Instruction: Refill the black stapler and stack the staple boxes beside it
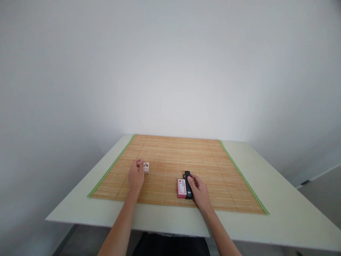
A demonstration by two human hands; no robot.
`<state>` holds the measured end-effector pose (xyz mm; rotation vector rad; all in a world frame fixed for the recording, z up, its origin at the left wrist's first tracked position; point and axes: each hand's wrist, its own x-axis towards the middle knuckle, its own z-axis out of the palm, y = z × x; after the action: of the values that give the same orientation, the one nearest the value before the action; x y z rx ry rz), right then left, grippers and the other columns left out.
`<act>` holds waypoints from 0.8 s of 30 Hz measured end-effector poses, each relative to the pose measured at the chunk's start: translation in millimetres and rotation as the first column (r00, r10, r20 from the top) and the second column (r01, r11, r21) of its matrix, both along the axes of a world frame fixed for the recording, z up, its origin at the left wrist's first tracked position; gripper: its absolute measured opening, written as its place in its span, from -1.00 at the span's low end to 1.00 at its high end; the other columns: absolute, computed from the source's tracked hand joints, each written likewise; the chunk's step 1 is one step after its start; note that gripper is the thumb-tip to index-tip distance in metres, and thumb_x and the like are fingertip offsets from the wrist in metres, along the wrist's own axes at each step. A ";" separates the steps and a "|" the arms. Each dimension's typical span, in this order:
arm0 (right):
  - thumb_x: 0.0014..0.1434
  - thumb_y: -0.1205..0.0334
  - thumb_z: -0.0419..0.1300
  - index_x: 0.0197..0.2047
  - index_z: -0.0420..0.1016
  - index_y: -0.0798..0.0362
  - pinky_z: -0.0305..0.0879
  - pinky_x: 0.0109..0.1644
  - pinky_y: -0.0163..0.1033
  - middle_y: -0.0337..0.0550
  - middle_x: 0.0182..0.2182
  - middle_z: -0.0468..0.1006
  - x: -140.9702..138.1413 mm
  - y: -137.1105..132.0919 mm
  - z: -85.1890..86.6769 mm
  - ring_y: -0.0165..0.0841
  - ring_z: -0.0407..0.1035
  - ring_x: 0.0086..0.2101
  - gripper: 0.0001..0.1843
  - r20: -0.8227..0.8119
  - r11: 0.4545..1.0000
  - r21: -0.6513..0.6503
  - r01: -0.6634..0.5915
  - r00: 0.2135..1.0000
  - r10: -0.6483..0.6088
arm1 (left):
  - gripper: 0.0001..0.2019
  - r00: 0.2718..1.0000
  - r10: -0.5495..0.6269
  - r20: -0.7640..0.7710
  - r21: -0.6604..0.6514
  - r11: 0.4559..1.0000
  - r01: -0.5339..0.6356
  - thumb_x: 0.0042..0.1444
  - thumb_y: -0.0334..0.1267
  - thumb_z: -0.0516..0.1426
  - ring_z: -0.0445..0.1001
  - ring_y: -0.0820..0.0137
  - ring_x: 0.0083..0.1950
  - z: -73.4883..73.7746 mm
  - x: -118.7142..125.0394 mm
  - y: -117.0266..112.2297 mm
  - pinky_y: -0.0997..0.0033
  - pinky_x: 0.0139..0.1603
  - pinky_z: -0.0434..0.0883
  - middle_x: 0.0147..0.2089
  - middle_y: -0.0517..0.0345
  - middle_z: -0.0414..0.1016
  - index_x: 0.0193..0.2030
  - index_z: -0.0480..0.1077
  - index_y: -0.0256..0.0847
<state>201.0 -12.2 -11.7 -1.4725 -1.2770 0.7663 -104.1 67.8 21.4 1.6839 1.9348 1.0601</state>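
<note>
My left hand (136, 175) is over the left part of the mat, fingers curled against the left side of a small white box (146, 168) with a brown print. Its fingertips are partly hidden, but they appear to grip the box. To the right, my right hand (199, 191) has its thumb on top of a long black stapler-like tool (188, 185) and its fingers bent along the right side. Directly left of this tool, touching or nearly touching it, lies a small stack of red and white boxes (182, 187) with a printed label on top.
A bamboo mat (170, 153) with green edge strips covers the middle of a white table (165, 218). Behind the table rises a plain white wall (170, 71). The table's front edge runs just before my lap (172, 245).
</note>
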 end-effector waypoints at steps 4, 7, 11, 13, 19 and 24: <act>0.30 -0.38 0.01 0.02 0.61 0.03 0.33 -0.25 -0.20 -0.11 -0.37 0.62 -0.7 -2.8 5.5 -0.19 0.45 -0.32 -0.31 -0.021 1.000 0.007 -0.015 1.000 0.015 | -0.52 0.999 0.008 -0.051 -0.051 0.999 -0.011 0.41 0.08 -0.09 0.53 0.08 -0.02 -16.1 -8.6 12.9 0.16 -0.06 0.36 0.00 -0.10 0.61 0.13 0.46 -0.17; 0.36 -0.37 -0.09 -0.09 0.62 0.05 0.30 -0.24 -0.22 -0.13 -0.38 0.60 -1.9 -6.2 10.3 -0.22 0.42 -0.33 -0.28 -0.029 1.000 0.005 -0.003 1.000 0.003 | -0.56 0.997 -0.055 -0.056 -0.066 0.996 0.051 0.40 0.09 -0.06 0.56 0.15 -0.08 -26.4 17.2 13.6 0.25 -0.14 0.33 -0.05 0.00 0.64 0.12 0.47 -0.08; 0.39 -0.34 -0.13 -0.10 0.61 0.06 0.29 -0.23 -0.22 -0.15 -0.38 0.58 -3.2 -9.6 15.5 -0.23 0.40 -0.34 -0.28 -0.041 1.000 0.001 -0.004 0.999 0.004 | -0.60 0.987 -0.153 -0.037 -0.056 0.987 0.151 0.39 0.10 -0.02 0.57 0.23 -0.09 -33.9 65.2 10.6 0.33 -0.14 0.32 -0.07 0.10 0.65 0.16 0.44 -0.02; 0.40 -0.32 -0.11 -0.04 0.61 0.06 0.33 -0.16 -0.20 -0.13 -0.32 0.61 -4.1 -10.8 17.5 -0.21 0.43 -0.28 -0.31 -0.048 1.000 0.019 -0.021 0.999 0.022 | -0.58 0.981 -0.191 -0.026 -0.049 0.981 0.189 0.37 0.13 0.01 0.57 0.24 -0.11 -35.5 87.6 8.1 0.33 -0.13 0.32 -0.10 0.08 0.64 0.16 0.43 -0.06; 0.39 -0.24 0.00 0.18 0.49 0.03 0.40 -0.04 -0.14 -0.08 -0.19 0.64 -9.4 -17.1 16.4 -0.19 0.49 -0.19 -0.40 -0.089 0.999 0.030 -0.041 0.995 0.044 | -0.53 0.962 -0.272 0.023 -0.020 0.962 0.272 0.34 0.12 0.07 0.57 0.23 -0.08 -32.4 129.4 -3.3 0.25 0.07 0.33 -0.15 0.06 0.63 0.17 0.38 -0.19; 0.25 -0.22 0.23 0.37 0.29 -0.01 0.36 0.20 0.08 0.00 0.06 0.58 -5.3 -32.8 2.3 -0.07 0.46 0.03 -0.25 0.102 0.998 0.054 -0.032 0.994 0.026 | -0.56 0.957 -0.275 0.088 0.020 0.961 0.275 0.43 0.09 -0.10 0.54 0.21 0.08 -27.0 134.0 -19.1 0.17 0.23 0.31 0.00 0.00 0.62 0.08 0.44 -0.12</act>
<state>195.7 -45.0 -9.5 -1.4666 -1.3879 0.6774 29.9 48.7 -5.6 1.8120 1.5857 1.0167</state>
